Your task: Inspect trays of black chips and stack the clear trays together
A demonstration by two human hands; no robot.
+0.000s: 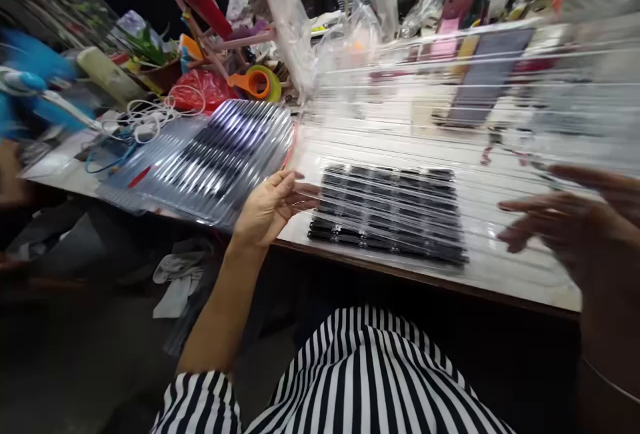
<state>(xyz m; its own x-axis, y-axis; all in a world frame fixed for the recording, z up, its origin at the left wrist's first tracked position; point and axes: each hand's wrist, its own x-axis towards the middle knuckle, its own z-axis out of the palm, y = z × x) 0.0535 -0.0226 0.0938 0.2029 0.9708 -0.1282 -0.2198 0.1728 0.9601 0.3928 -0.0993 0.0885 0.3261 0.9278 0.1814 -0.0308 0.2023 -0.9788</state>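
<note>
My left hand [273, 211] is closed at the left edge of a large clear ridged plastic sheet [380, 131], thumb on top and fingertips partly beneath it. The sheet spreads to the right, blurred by motion. Through it shows a stack of black strip-like parts [387, 211] on the white table. Over the right side of the table is my right hand [560, 221], its fingers stretched and apart beside the sheet; blur hides whether they touch it.
Left of my left hand lie clear ridged trays [220, 154] with dark strips. Behind are a white cable [150, 117], a red bag [203, 91], an orange tape dispenser [253, 82] and a pink rack [240, 41]. A blue fan [37, 81] stands far left, a phone [457, 1] at the back.
</note>
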